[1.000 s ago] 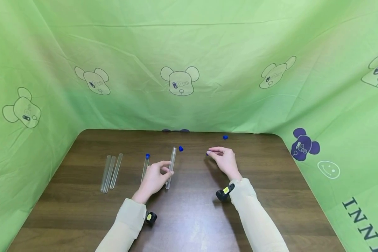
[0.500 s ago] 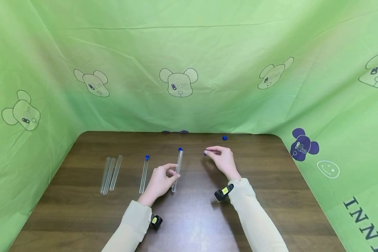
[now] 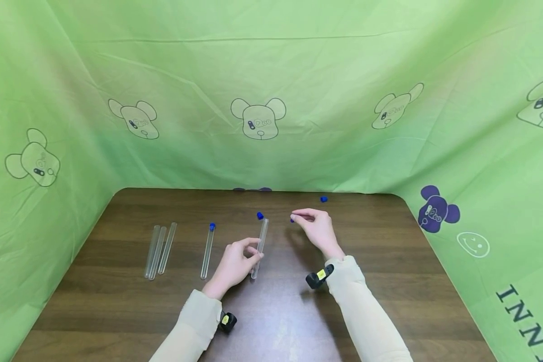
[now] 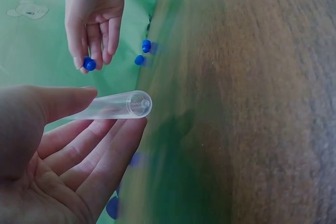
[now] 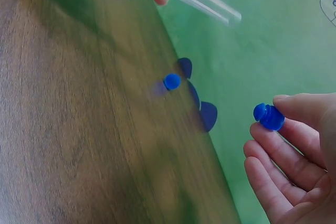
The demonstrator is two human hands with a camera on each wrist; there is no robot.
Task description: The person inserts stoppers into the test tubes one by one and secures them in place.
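Note:
My left hand (image 3: 236,260) pinches a clear test tube (image 3: 262,236) between thumb and fingers, tilted above the table. In the left wrist view the tube's rounded end (image 4: 140,104) faces the camera. To the right, my right hand (image 3: 317,231) holds a small blue cap (image 5: 269,117) between thumb and fingertips, its narrower part pointing toward the tube. A gap separates the cap from the tube's upper end (image 5: 234,17). One more blue cap (image 3: 260,215) lies on the table just behind the tube.
Left of my left hand lies a test tube (image 3: 206,256) with a blue cap on it. Several uncapped test tubes (image 3: 158,251) lie farther left on the wooden table (image 3: 117,311). Another blue cap (image 3: 324,199) is near the back edge, before a green cloth (image 3: 185,161).
My left hand has moved right with the test tube, bringing it nearer the right hand. The capped tube shows fully now. My right hand has shifted slightly left with its cap.

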